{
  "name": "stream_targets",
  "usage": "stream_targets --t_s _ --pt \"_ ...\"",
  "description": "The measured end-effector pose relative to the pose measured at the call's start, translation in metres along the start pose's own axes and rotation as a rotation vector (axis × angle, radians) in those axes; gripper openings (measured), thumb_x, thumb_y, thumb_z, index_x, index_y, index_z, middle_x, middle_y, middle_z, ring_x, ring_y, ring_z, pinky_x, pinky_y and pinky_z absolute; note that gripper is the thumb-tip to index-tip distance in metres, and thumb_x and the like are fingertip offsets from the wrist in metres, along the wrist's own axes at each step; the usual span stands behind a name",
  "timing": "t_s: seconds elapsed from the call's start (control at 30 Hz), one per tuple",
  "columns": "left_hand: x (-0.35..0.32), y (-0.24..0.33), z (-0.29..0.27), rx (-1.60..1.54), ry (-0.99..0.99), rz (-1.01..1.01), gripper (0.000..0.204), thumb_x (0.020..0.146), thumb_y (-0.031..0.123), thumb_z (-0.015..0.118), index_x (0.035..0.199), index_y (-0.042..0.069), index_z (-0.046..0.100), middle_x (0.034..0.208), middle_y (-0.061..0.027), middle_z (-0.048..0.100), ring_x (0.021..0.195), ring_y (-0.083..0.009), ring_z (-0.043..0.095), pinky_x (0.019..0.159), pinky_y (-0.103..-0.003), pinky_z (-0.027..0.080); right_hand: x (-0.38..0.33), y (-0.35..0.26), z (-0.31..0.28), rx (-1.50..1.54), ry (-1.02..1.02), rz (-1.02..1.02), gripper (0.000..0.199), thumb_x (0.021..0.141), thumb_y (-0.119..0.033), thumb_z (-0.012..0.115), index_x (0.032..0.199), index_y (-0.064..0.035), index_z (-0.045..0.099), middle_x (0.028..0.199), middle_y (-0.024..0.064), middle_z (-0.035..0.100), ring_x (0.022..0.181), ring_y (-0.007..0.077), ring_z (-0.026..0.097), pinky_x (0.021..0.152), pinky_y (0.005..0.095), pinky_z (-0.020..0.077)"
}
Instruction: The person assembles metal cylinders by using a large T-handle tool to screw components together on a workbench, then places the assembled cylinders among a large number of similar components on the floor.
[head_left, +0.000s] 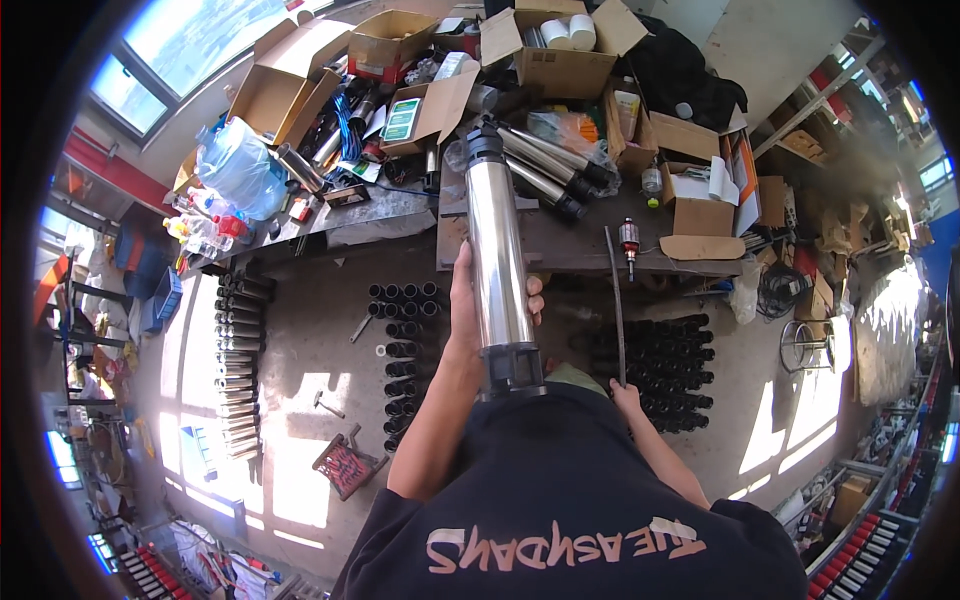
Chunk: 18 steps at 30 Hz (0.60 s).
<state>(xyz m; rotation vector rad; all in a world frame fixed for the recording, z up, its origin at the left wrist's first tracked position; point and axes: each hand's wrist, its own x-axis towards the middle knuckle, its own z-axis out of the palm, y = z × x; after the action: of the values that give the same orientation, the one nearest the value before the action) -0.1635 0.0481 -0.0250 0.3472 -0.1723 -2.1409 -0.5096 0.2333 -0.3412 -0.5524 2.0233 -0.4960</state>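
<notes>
Metal tube [500,255], shiny and long, is up in front of the dark shirt [560,490]. It runs away from the body, leaning a bit left. One black end [485,148] points out over the counter [570,240]; the other black end [512,368] points back at the shirt. The left hand [464,315] wraps round the shiny part. The right hand [625,397] is closed on a long thin bar [617,310], apart from the tube. This looks like a getting-ready step; the next move likely calls for a firm left grip. More shiny tubes [535,178] lie on the counter.
</notes>
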Motion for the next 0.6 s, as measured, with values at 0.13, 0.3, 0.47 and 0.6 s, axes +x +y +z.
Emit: stream_targets --t_s 0.13,0.3,0.47,0.6 --pt "0.007 -0.005 0.004 -0.010 -0.053 0.053 0.077 0.095 0.073 0.030 0.115 0.002 0.053 0.083 -0.0155 0.061 0.066 -0.0262 0.063 0.059 -0.040 0.057 0.001 -0.002 0.001 -0.006 0.000 -0.002 0.042 0.092 -0.038 0.068 0.076 0.0011 0.064 0.068 0.0070 0.061 0.061 0.0205 0.056 0.060 0.0372 0.0449" --pt "0.001 0.010 0.001 0.299 0.109 0.058 0.078 0.098 0.070 0.029 0.126 0.001 0.050 0.096 -0.0185 0.065 0.077 -0.0300 0.069 0.065 -0.041 0.061 0.007 0.002 0.000 0.054 -0.037 0.040 0.041 0.091 -0.037 0.069 0.077 0.0010 0.064 0.071 0.0077 0.064 0.064 0.0205 0.058 0.063 0.0372 0.0459" --pt "0.012 0.001 -0.030 -0.052 0.041 0.194 0.083 0.094 0.077 0.032 0.135 0.006 0.048 0.100 -0.0178 0.065 0.083 -0.0317 0.067 0.075 -0.048 0.059 0.009 0.001 -0.002 -0.019 -0.015 0.021 0.042 0.091 -0.039 0.069 0.079 0.0020 0.065 0.070 0.0083 0.063 0.063 0.0223 0.058 0.062 0.0386 0.0462" --pt "0.022 -0.007 -0.071 -0.137 -0.060 0.168 0.077 0.095 0.071 0.041 0.139 0.008 0.045 0.092 -0.0127 0.056 0.072 -0.0234 0.056 0.068 -0.039 0.052 0.009 -0.003 -0.005 -0.020 -0.035 0.027 0.039 0.091 -0.036 0.070 0.076 -0.0007 0.064 0.067 0.0075 0.061 0.057 0.0196 0.056 0.055 0.0365 0.0443"
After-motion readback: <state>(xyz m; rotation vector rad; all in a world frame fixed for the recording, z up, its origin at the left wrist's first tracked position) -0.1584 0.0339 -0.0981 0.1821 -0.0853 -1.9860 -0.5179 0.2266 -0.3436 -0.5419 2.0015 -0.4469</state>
